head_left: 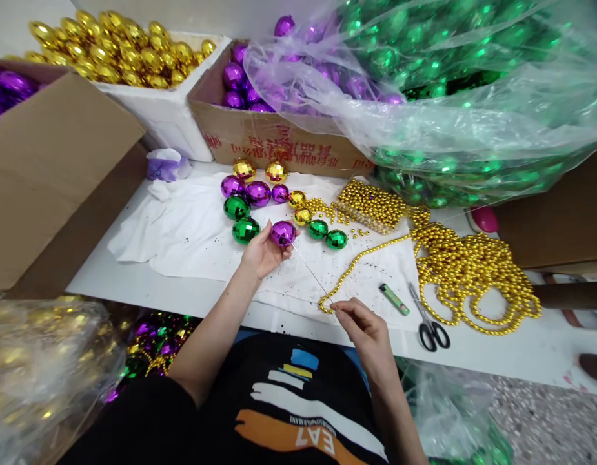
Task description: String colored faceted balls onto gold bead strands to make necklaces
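Observation:
My left hand is closed around a shiny purple faceted ball above the white cloth. A thin, straight needle runs from this ball down to my right hand, whose thumb and fingertips pinch its lower end. Beside those fingertips lies the end of a gold bead string. Beyond my left hand are larger green balls, purple balls and gold balls. Smaller green balls, small gold balls and a small purple ball sit to their right.
Loose gold beads fill a clear tray. Right of it lie a heap of gold bead strings, black-handled scissors and a green lighter. Cardboard boxes, a white foam box and a plastic bag of green balls line the back.

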`<action>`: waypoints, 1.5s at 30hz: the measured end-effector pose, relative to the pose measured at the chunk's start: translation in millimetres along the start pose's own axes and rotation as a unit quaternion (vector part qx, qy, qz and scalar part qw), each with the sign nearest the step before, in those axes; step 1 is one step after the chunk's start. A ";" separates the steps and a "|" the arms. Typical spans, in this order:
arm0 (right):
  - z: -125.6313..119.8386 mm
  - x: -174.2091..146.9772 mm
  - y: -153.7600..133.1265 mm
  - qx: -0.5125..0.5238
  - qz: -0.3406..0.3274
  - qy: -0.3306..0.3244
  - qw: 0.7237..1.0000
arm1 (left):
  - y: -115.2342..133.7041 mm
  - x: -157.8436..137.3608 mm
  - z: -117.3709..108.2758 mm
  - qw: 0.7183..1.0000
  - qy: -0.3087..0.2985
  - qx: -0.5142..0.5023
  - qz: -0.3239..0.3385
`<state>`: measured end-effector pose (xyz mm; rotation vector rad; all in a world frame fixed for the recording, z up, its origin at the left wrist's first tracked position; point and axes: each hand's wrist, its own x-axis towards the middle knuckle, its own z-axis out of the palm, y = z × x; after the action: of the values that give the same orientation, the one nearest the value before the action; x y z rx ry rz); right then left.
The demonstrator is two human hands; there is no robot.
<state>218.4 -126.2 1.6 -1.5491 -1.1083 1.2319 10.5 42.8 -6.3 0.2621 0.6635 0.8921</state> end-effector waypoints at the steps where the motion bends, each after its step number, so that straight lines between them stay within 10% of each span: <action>1: 0.6 0.2 -0.1 0.000 0.001 0.000 1.000 | -1.2 0.2 0.4 1.000 0.003 0.001 0.001; 10: 12.5 6.3 6.3 0.005 -0.002 0.003 1.000 | -19.6 2.2 2.9 1.000 0.015 0.009 0.006; 31: 21.3 15.4 53.8 0.016 -0.040 0.041 0.998 | -25.9 -34.2 -0.5 0.937 -0.208 0.243 0.141; 39: -13.5 13.4 56.1 0.044 0.008 0.103 0.994 | -3.5 -48.9 1.1 0.893 -0.064 0.345 0.281; 45: -19.4 1.0 8.4 -0.069 -0.093 0.145 0.983 | -5.9 -36.5 -13.4 0.808 0.010 0.465 0.361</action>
<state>238.7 -129.0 -3.6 -1.6264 -1.1340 0.7882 -10.5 9.7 -4.0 1.4732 1.0153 1.2276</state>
